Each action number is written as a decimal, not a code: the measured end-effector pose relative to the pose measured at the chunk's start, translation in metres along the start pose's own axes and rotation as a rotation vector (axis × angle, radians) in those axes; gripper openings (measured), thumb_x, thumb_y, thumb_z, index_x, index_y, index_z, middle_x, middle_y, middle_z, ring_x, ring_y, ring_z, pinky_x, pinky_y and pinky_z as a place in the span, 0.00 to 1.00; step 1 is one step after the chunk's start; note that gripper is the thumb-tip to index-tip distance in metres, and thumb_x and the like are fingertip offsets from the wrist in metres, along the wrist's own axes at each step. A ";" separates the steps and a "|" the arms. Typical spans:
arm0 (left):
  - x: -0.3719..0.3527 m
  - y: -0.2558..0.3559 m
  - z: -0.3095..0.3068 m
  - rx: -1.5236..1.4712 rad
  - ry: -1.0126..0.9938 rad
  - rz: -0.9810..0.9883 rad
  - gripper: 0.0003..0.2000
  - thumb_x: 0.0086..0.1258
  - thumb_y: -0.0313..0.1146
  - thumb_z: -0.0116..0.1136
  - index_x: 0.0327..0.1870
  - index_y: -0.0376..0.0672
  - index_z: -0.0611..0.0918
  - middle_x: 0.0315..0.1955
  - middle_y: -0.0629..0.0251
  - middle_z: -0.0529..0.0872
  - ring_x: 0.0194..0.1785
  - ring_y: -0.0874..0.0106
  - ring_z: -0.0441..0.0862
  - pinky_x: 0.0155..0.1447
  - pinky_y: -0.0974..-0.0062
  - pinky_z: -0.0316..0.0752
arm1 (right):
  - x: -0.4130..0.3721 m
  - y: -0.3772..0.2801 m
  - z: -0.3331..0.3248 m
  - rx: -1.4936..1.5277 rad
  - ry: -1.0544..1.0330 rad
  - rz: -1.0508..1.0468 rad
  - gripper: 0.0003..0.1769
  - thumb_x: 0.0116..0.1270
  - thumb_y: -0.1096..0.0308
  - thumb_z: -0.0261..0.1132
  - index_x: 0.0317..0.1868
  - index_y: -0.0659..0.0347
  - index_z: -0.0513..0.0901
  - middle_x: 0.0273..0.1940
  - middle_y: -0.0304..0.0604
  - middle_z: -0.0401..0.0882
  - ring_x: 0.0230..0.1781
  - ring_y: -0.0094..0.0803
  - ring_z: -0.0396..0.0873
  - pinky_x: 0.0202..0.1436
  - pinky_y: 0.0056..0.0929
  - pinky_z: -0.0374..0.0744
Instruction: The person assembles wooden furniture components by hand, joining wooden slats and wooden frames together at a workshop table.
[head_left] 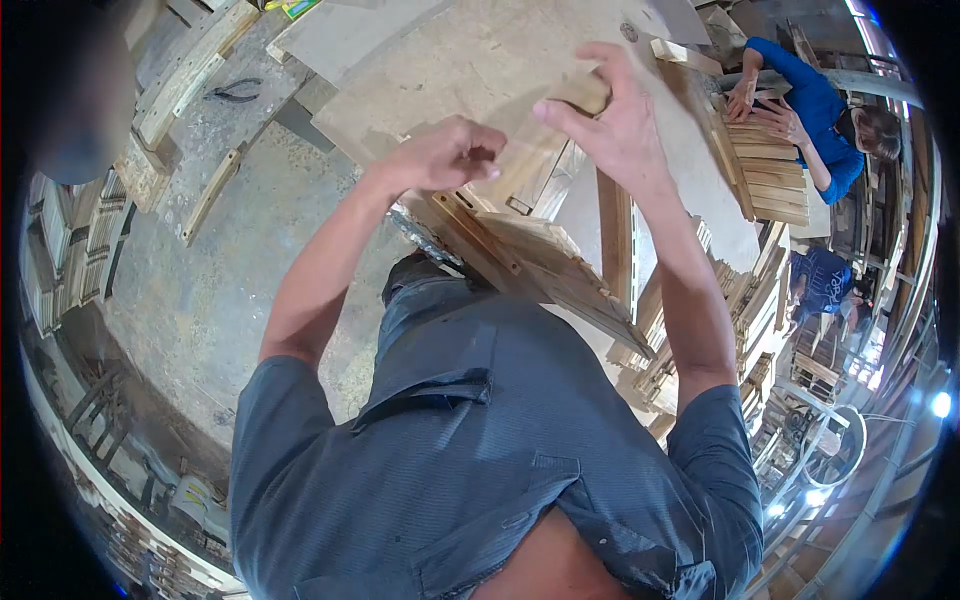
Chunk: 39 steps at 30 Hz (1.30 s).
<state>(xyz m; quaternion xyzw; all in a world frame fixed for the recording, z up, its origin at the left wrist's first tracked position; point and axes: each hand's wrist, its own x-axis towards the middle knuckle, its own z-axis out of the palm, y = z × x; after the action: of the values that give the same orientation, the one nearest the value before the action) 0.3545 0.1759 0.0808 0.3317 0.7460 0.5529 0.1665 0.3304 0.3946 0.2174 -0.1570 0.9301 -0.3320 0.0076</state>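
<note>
My right hand is raised over the work surface, its thumb and fingers curved around the end of a pale wooden block. The block is smeared by motion, and part of my grip on it is hidden. To the left, my left hand hovers with loosely curled fingers. Its thumb tip stands apart from the fingers, and nothing shows between them. Below both hands, a slatted wooden panel leans by my waist, along with a wooden strip with holes.
Pliers and a curved wooden piece lie to the left. A pale board covers the work surface ahead. At right, a co-worker in blue has both hands on stacked slats. More wood is piled beside my right arm.
</note>
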 end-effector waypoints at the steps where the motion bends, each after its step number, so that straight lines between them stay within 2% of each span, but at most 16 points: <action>1: -0.007 0.003 -0.005 0.021 -0.066 -0.046 0.09 0.65 0.26 0.67 0.32 0.33 0.77 0.21 0.60 0.77 0.27 0.68 0.74 0.36 0.62 0.69 | -0.003 0.000 -0.001 0.001 0.000 0.002 0.36 0.54 0.56 0.80 0.61 0.62 0.79 0.48 0.57 0.85 0.45 0.47 0.84 0.52 0.43 0.82; 3: -0.016 -0.012 0.002 -0.033 -0.025 -0.036 0.08 0.65 0.27 0.66 0.36 0.31 0.80 0.23 0.58 0.79 0.29 0.66 0.77 0.37 0.61 0.71 | -0.010 0.001 -0.001 0.021 -0.309 -0.075 0.21 0.61 0.57 0.76 0.49 0.61 0.84 0.35 0.55 0.86 0.38 0.48 0.86 0.47 0.44 0.82; 6: -0.017 -0.031 0.010 -0.141 -0.012 -0.006 0.12 0.65 0.28 0.66 0.44 0.29 0.84 0.27 0.54 0.82 0.31 0.63 0.81 0.40 0.60 0.75 | -0.020 0.001 0.006 -0.070 -0.280 -0.208 0.12 0.68 0.62 0.72 0.41 0.64 0.84 0.28 0.47 0.82 0.29 0.36 0.81 0.37 0.36 0.78; 8: -0.014 -0.038 0.007 -0.199 -0.042 0.007 0.15 0.65 0.29 0.66 0.49 0.28 0.85 0.28 0.53 0.84 0.32 0.61 0.82 0.41 0.60 0.77 | -0.022 -0.001 0.002 -0.125 -0.309 -0.201 0.12 0.66 0.64 0.71 0.40 0.64 0.83 0.28 0.49 0.82 0.29 0.40 0.81 0.37 0.38 0.78; 10: -0.007 -0.022 -0.002 0.131 -0.340 -0.178 0.22 0.70 0.33 0.67 0.64 0.34 0.83 0.42 0.50 0.90 0.46 0.65 0.89 0.54 0.68 0.82 | -0.023 -0.009 -0.001 -0.174 -0.343 -0.195 0.11 0.65 0.65 0.70 0.39 0.64 0.82 0.28 0.50 0.82 0.28 0.43 0.81 0.36 0.41 0.77; 12: -0.010 -0.016 -0.001 0.095 -0.305 -0.181 0.20 0.70 0.32 0.68 0.62 0.36 0.84 0.43 0.51 0.90 0.46 0.64 0.88 0.55 0.67 0.81 | -0.022 -0.019 -0.006 -0.246 -0.479 -0.171 0.07 0.62 0.68 0.64 0.38 0.62 0.82 0.28 0.56 0.83 0.31 0.55 0.84 0.41 0.52 0.81; 15: -0.019 -0.017 0.001 0.051 -0.223 -0.132 0.17 0.69 0.31 0.67 0.58 0.41 0.86 0.41 0.53 0.89 0.47 0.59 0.86 0.57 0.62 0.78 | -0.018 -0.043 0.002 -0.337 -0.660 -0.195 0.07 0.57 0.74 0.61 0.38 0.62 0.80 0.27 0.53 0.82 0.30 0.51 0.83 0.37 0.49 0.78; 21: -0.044 -0.021 0.005 0.161 -0.098 -0.034 0.16 0.69 0.32 0.67 0.58 0.48 0.86 0.42 0.54 0.88 0.54 0.54 0.82 0.62 0.58 0.76 | -0.030 -0.062 0.040 -0.340 -0.632 -0.283 0.10 0.58 0.75 0.59 0.41 0.61 0.82 0.29 0.56 0.83 0.32 0.56 0.84 0.42 0.57 0.81; 27: -0.047 -0.037 0.010 0.250 -0.131 -0.026 0.15 0.69 0.30 0.65 0.56 0.45 0.87 0.41 0.51 0.88 0.50 0.51 0.84 0.57 0.57 0.78 | -0.025 -0.060 0.033 -0.247 -0.691 -0.213 0.14 0.67 0.65 0.63 0.49 0.58 0.89 0.33 0.51 0.86 0.30 0.48 0.86 0.39 0.45 0.85; 28: -0.042 -0.039 0.008 0.294 -0.189 -0.043 0.14 0.69 0.29 0.64 0.55 0.43 0.87 0.41 0.50 0.88 0.48 0.51 0.85 0.54 0.57 0.80 | -0.016 -0.047 0.030 -0.267 -0.679 -0.213 0.14 0.67 0.65 0.63 0.49 0.58 0.89 0.33 0.51 0.86 0.30 0.48 0.86 0.39 0.45 0.85; 30: -0.044 -0.033 0.007 0.283 -0.111 0.004 0.13 0.69 0.28 0.64 0.54 0.40 0.87 0.41 0.49 0.88 0.46 0.50 0.86 0.52 0.57 0.81 | 0.009 0.002 0.021 0.563 -0.982 0.558 0.20 0.73 0.51 0.65 0.46 0.61 0.89 0.31 0.44 0.85 0.28 0.35 0.85 0.36 0.34 0.83; 31: -0.049 -0.027 0.009 0.268 -0.038 0.025 0.12 0.69 0.26 0.63 0.52 0.38 0.87 0.41 0.48 0.88 0.44 0.49 0.87 0.49 0.58 0.82 | 0.019 0.017 0.008 0.513 -0.877 0.575 0.27 0.75 0.45 0.64 0.48 0.65 0.88 0.32 0.40 0.84 0.30 0.27 0.83 0.36 0.27 0.81; 33: -0.064 -0.024 0.011 0.131 0.036 -0.050 0.15 0.67 0.24 0.64 0.55 0.37 0.86 0.42 0.48 0.89 0.46 0.50 0.87 0.51 0.59 0.82 | 0.035 0.114 0.025 0.071 -0.388 0.353 0.28 0.73 0.48 0.66 0.57 0.67 0.85 0.38 0.46 0.87 0.35 0.33 0.86 0.41 0.30 0.83; 35: -0.070 -0.014 0.016 -0.001 0.117 -0.136 0.18 0.65 0.22 0.65 0.57 0.36 0.86 0.44 0.49 0.90 0.47 0.51 0.88 0.53 0.61 0.82 | 0.035 0.215 0.035 -0.235 -0.201 0.294 0.34 0.67 0.52 0.71 0.67 0.66 0.79 0.50 0.52 0.86 0.46 0.39 0.87 0.49 0.33 0.85; 38: -0.076 -0.002 0.017 -0.003 0.204 -0.260 0.16 0.66 0.19 0.65 0.55 0.35 0.87 0.48 0.49 0.91 0.49 0.56 0.90 0.54 0.64 0.82 | 0.005 0.290 0.066 -0.338 -0.212 0.094 0.41 0.61 0.57 0.73 0.73 0.65 0.74 0.61 0.58 0.80 0.59 0.44 0.83 0.62 0.37 0.82; 39: -0.079 -0.006 0.018 0.072 0.201 -0.232 0.15 0.67 0.19 0.64 0.55 0.35 0.87 0.49 0.50 0.91 0.50 0.59 0.90 0.55 0.65 0.83 | -0.001 0.274 0.066 -0.095 -0.329 0.176 0.46 0.55 0.59 0.77 0.74 0.64 0.73 0.68 0.60 0.74 0.68 0.45 0.77 0.72 0.39 0.74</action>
<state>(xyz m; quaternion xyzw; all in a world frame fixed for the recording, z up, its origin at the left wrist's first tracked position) 0.4207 0.1344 0.0595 0.1921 0.8114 0.5335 0.1417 0.2606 0.5545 -0.0035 -0.1275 0.9411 -0.2557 0.1811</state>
